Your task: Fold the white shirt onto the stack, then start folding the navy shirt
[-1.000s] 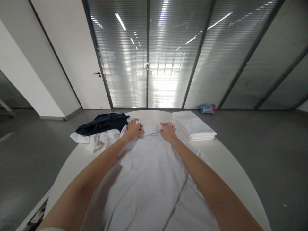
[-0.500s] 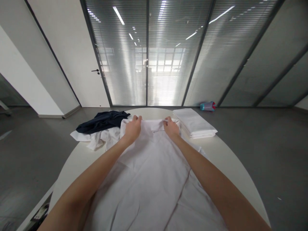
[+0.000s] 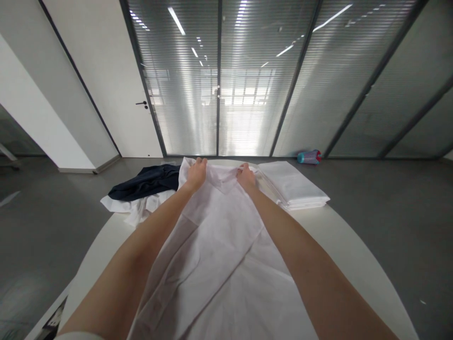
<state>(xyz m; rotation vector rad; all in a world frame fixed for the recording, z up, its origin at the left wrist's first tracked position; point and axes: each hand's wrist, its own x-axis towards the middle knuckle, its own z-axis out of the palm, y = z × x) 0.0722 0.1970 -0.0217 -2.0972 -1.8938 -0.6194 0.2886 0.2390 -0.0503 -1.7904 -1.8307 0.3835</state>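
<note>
**A:** What do my hands hold?

**B (me):** My left hand point(image 3: 196, 174) and right hand point(image 3: 245, 176) each pinch the far edge of a white shirt point(image 3: 219, 255), near its collar, with fingers closed on the cloth. The shirt lies spread on the round worktop point(image 3: 339, 245) between my forearms, its far end lifted.

**A:** How does it handle?

**B:** I judge it light, soft and limp; it sags wherever unsupported, so the shoulders are the places to take it. A folded white stack point(image 3: 293, 184) sits right, a dark garment point(image 3: 145, 182) left.
</note>
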